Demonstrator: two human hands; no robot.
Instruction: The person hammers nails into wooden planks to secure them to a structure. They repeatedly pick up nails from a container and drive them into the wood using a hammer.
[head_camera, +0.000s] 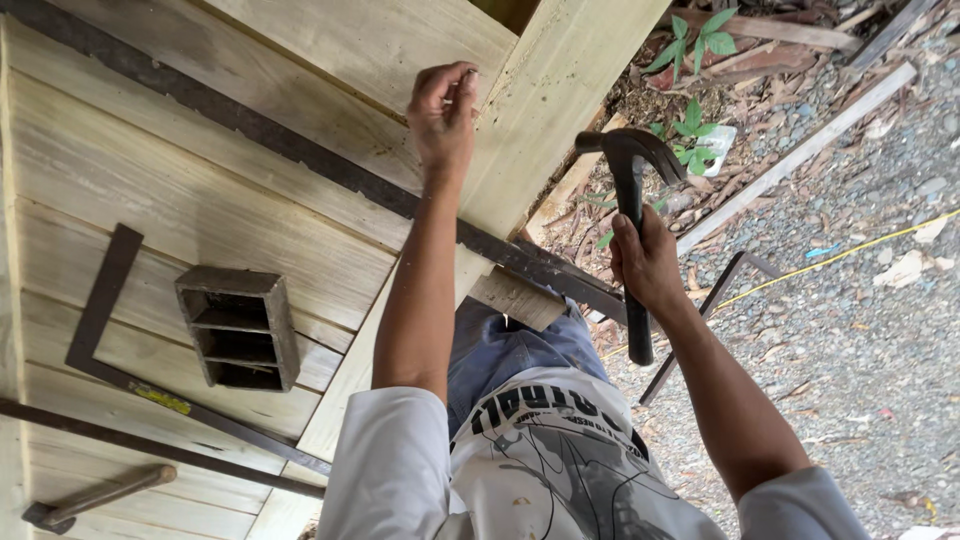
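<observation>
Two hands engaged: left hand (443, 115) fingers pinched together on a small nail (470, 75) against the wooden plank (540, 90), right hand (648, 262) fingers clamped round the claw hammer (630, 160) beside them; advisable to start with light, square taps, fingertips low.

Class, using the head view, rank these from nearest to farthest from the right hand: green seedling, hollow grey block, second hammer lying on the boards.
From the right hand:
1. Green seedling, just above, on the ground.
2. Hollow grey block, left, on the boards.
3. Second hammer, far lower left corner.
</observation>
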